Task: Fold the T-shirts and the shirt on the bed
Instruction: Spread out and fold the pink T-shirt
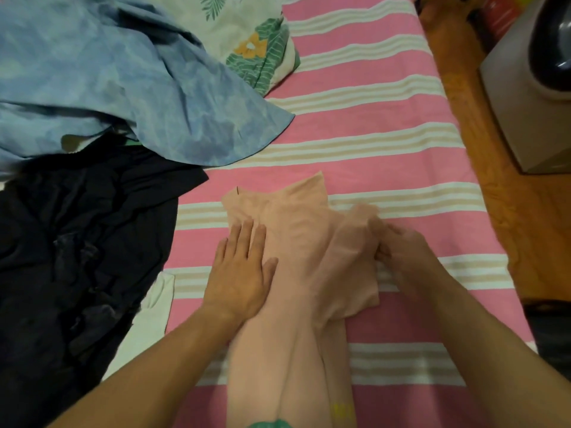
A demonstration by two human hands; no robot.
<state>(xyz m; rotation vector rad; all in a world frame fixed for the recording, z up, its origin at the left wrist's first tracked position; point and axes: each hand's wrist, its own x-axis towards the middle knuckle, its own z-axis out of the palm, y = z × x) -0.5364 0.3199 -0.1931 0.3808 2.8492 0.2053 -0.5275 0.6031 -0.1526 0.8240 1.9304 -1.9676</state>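
Observation:
A peach T-shirt [296,242] lies lengthwise on the pink striped bed [386,143], its far end toward the middle of the bed. My left hand [244,267] presses flat on its left side with straight fingers. At the shirt's right edge my right hand [401,251] grips a folded-over sleeve flap, blurred by motion. A black garment [77,242] lies crumpled at the left, with a white piece [151,313] showing beside it. Part of a blue patterned cloth [123,88] covers the far left.
A floral pillow [256,35] sits at the head of the bed. The bed's right edge drops to an orange floor [494,180]. A grey box with a dark rounded object [531,88] stands at the right.

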